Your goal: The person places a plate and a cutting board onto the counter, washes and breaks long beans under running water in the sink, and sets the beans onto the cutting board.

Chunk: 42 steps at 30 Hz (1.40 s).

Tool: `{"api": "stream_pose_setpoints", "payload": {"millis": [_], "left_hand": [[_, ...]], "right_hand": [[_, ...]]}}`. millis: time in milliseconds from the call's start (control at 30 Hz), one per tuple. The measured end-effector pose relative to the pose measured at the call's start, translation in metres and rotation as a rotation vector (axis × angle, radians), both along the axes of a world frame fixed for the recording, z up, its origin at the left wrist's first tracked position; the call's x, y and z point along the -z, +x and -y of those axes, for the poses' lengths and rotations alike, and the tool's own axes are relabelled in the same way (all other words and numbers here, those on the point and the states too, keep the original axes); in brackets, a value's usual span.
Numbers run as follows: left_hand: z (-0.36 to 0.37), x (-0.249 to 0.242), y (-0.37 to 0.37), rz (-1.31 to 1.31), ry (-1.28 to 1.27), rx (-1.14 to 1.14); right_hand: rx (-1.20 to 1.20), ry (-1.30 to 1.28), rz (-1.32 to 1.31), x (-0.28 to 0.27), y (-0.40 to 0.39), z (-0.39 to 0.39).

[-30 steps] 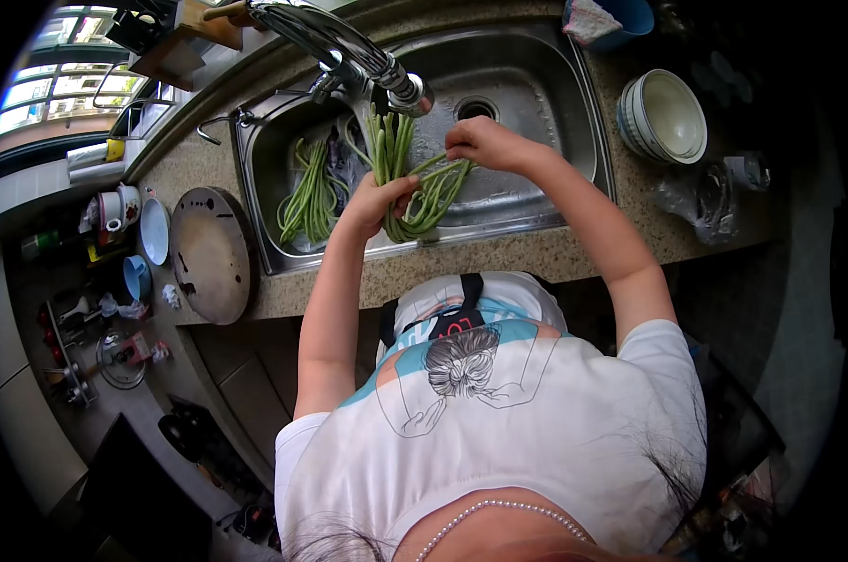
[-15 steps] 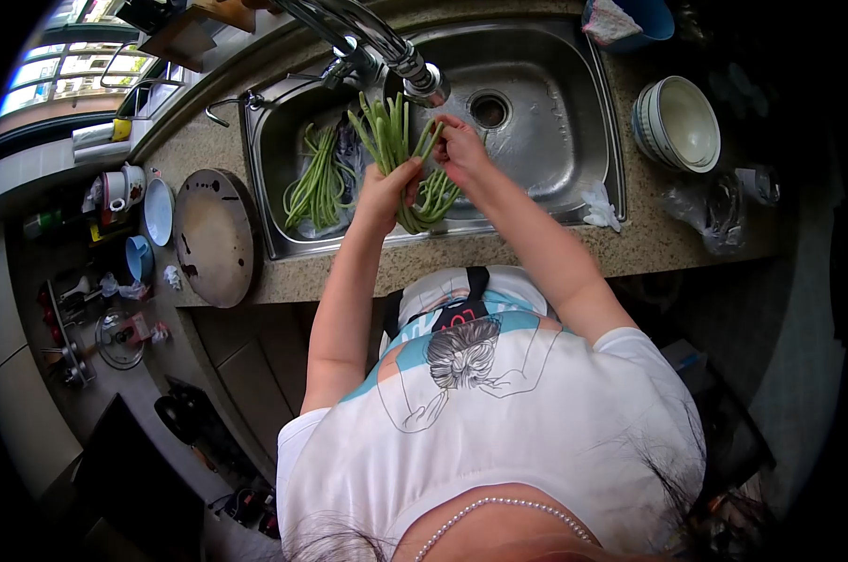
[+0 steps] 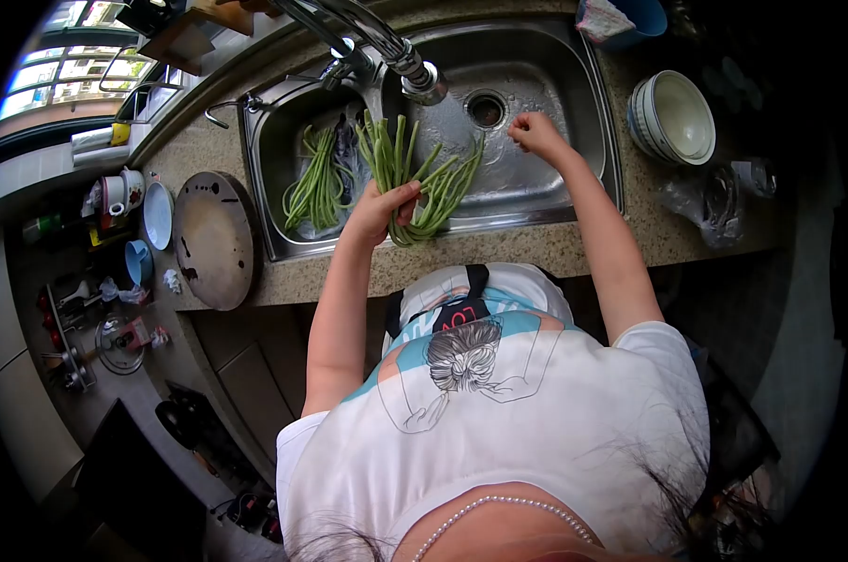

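My left hand [image 3: 382, 210] is closed around a bunch of long green beans [image 3: 433, 204], which fans out and droops over the divider and right basin of the sink. Their upper ends stick up beneath the faucet [image 3: 424, 82]. My right hand [image 3: 538, 135] hovers over the right basin, just right of the drain [image 3: 487, 110], apart from the bunch. Its fingers are pinched together, and whatever they hold, if anything, cannot be made out. A second pile of long beans [image 3: 313, 183] lies in the left basin beside a crumpled clear plastic bag.
On the counter left of the sink lies a round chopping board [image 3: 215, 239]. Stacked bowls [image 3: 682, 117] and clear plastic bags [image 3: 716, 204] sit to the right. A blue container with a cloth [image 3: 607, 19] stands at the back right corner.
My right hand has left the bunch and moved right to beside the drain. The beans in my left hand now spread wider to the right.
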<state>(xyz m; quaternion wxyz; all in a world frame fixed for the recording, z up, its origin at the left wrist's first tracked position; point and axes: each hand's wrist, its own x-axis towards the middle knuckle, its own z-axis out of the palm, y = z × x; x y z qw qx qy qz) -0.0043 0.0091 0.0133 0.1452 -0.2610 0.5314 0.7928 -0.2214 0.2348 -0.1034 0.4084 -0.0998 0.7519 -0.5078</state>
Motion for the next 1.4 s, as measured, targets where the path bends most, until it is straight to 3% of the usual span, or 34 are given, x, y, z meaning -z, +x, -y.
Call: {"api": "stream_pose_setpoints", "payload": {"millis": [67, 167, 233, 300, 333, 400, 433, 500, 567, 633, 667, 700, 767, 800, 833, 933, 1000, 1033, 1133, 1200, 1267, 1367, 1400], "left_hand": [[0.001, 0.001, -0.002, 0.004, 0.012, 0.033], [-0.001, 0.002, -0.007, 0.009, 0.033, 0.085], [-0.002, 0.001, -0.008, 0.017, 0.039, 0.109], [-0.003, -0.001, -0.011, 0.015, 0.043, 0.153], [-0.004, -0.002, -0.012, 0.015, 0.041, 0.158], [-0.004, -0.005, -0.013, 0.026, 0.049, 0.121], [-0.002, -0.005, -0.012, 0.025, 0.045, 0.119], [0.005, -0.002, -0.009, 0.058, 0.049, 0.1], [0.01, 0.0, -0.007, 0.06, 0.085, 0.106], [0.01, 0.003, -0.005, 0.065, 0.124, 0.121], [0.01, 0.004, -0.004, 0.025, 0.186, 0.102], [0.01, 0.004, -0.003, -0.015, 0.247, 0.082], [0.011, 0.006, 0.003, -0.041, 0.261, 0.094], [0.012, 0.007, 0.006, -0.073, 0.271, 0.101], [0.013, 0.009, 0.009, -0.073, 0.269, 0.102], [0.022, 0.012, 0.019, -0.081, 0.347, 0.076], [0.026, 0.013, 0.017, -0.081, 0.371, 0.101], [0.027, 0.013, 0.015, -0.082, 0.392, 0.125], [0.027, 0.014, 0.005, -0.055, 0.429, 0.209], [0.024, 0.013, 0.002, -0.046, 0.386, 0.226], [0.021, 0.012, 0.0, -0.035, 0.343, 0.243], [0.02, 0.009, -0.001, -0.011, 0.322, 0.254], [0.021, 0.008, -0.001, 0.008, 0.338, 0.249]], "right_hand": [[-0.507, 0.471, -0.641, 0.019, 0.01, -0.024], [-0.316, 0.307, -0.559, -0.018, 0.02, -0.003], [-0.137, -0.205, -0.197, -0.043, 0.019, 0.029], [-0.148, -0.413, -0.109, -0.078, 0.028, 0.054], [-0.142, -0.415, -0.111, -0.093, 0.03, 0.059], [-0.42, -0.301, -0.237, -0.112, 0.034, 0.065], [-0.421, -0.305, -0.238, -0.111, 0.034, 0.066], [-0.573, -0.213, -0.511, -0.105, 0.034, 0.067], [-0.578, -0.219, -0.486, -0.098, 0.038, 0.068], [-0.407, -0.269, -0.496, -0.094, 0.047, 0.073], [-0.247, -0.43, -0.372, -0.088, 0.055, 0.075], [-0.242, -0.428, -0.37, -0.082, 0.057, 0.078], [0.245, -0.83, 0.301, -0.07, 0.05, 0.083], [0.425, -0.976, 0.518, -0.067, 0.032, 0.074], [0.426, -0.979, 0.518, -0.067, 0.02, 0.067], [0.434, -0.88, 0.419, -0.051, -0.002, 0.047], [-0.292, -0.071, -0.318, -0.036, -0.006, 0.035], [-0.292, -0.07, -0.321, -0.034, -0.005, 0.033], [-0.445, 0.419, -0.677, -0.04, 0.01, 0.025], [-0.343, -0.154, -0.286, -0.056, 0.017, 0.047], [-0.225, -0.459, -0.187, -0.092, 0.035, 0.065], [-0.326, -0.559, -0.355, -0.1, 0.04, 0.085], [-0.442, -0.477, -0.472, -0.108, 0.037, 0.085]]}}
